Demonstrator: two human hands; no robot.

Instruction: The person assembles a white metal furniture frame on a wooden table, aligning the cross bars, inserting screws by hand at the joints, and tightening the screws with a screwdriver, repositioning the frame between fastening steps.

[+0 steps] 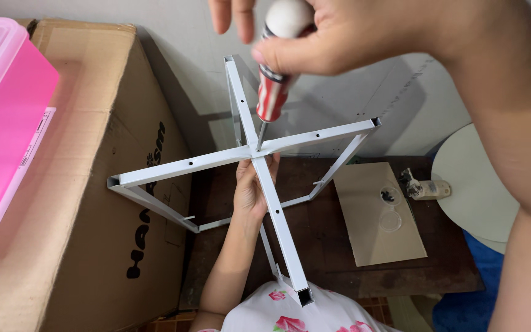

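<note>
A white metal frame [185,166] of two square tubes crossed in an X, with thin legs below, stands in the middle of the view. My right hand [339,37] grips a screwdriver [271,92] with a red and white striped handle. Its tip rests on the crossing of the two tubes. My left hand [250,190] reaches up from below and holds the frame under the crossing, fingers curled against the tube. My floral garment [284,307] shows at the bottom edge.
A large cardboard box [93,184] stands at the left with a pink plastic bin [1,110] on top. Under the frame is a dark brown table [327,252] carrying a cardboard sheet with a clear blister [379,221], a small hardware packet [425,189] and a round white disc [474,184].
</note>
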